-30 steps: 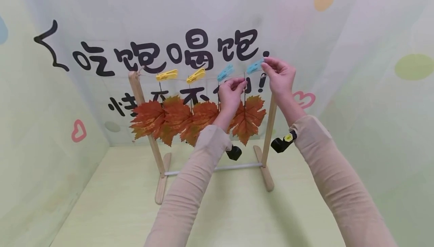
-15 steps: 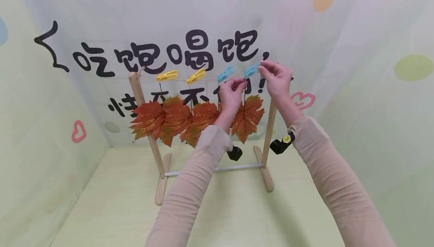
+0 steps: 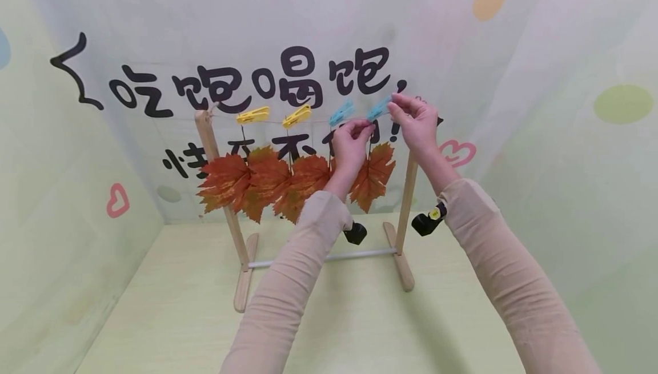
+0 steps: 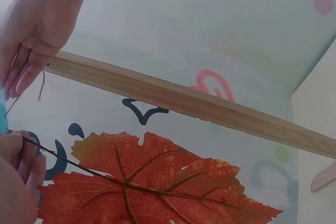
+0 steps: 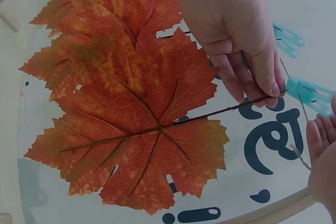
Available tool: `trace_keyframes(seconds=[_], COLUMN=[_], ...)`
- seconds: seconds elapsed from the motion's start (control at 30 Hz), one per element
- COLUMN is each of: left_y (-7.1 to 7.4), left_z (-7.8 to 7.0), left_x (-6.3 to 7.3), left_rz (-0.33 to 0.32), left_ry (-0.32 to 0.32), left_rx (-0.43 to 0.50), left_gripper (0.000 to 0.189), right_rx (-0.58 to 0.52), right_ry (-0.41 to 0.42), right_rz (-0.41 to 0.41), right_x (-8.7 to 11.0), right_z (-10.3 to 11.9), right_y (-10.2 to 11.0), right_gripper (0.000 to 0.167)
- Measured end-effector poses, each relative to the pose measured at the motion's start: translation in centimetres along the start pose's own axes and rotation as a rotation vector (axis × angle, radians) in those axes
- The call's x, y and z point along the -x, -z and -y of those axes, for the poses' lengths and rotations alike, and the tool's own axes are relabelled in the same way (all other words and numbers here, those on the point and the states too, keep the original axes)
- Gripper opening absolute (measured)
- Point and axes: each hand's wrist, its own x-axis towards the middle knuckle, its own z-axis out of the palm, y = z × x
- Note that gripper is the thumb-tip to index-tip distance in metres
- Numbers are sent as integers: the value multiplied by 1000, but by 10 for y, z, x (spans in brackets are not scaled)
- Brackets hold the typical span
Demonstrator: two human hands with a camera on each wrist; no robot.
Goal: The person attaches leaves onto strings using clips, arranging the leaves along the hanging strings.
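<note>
My left hand (image 3: pixel 352 145) pinches the thin dark stem of an orange-red artificial maple leaf (image 3: pixel 373 179) near its top end. The leaf hangs below, just right of that wrist. A light-blue clothespin (image 3: pixel 378 109) is held by its rear end between thumb and fingers of my right hand (image 3: pixel 418 125). In the right wrist view the clothespin (image 5: pixel 310 96) meets the string, its nose at the stem tip beside the left fingertips (image 5: pixel 270 88). Whether its nose clamps the stem, I cannot tell.
A wooden stand (image 3: pixel 406 202) carries the string between two posts. Left of my hands, two yellow clothespins (image 3: pixel 253 115) and another blue clothespin (image 3: pixel 341 112) sit on it, with overlapping maple leaves (image 3: pixel 226 180) below. A white rod (image 3: pixel 360 254) joins the stand's feet on the pale tabletop (image 3: pixel 169 317).
My right hand has moved left and slightly down with the blue clothespin, bringing it to the stem's tip. The right-hand leaf has shifted slightly left; the left hand stays nearly still.
</note>
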Motion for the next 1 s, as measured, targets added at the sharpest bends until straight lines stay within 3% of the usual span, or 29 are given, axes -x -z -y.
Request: trace_keyframes(seconds=[0.37, 0.73, 1.0], left_y=[7, 15, 32], left_z=[6, 2, -3], left_x=[-1, 2, 8], left_rz=[2, 7, 77], left_ry=[24, 4, -49], left_rx=[16, -58, -98], left_gripper=[15, 17, 17], right_rx=[31, -16, -57], right_ry=[-2, -2, 17], right_rz=[6, -26, -6], right_x=[3, 4, 10], right_z=[0, 1, 2], right_y=[-3, 1, 16], right_gripper=[33, 33, 35])
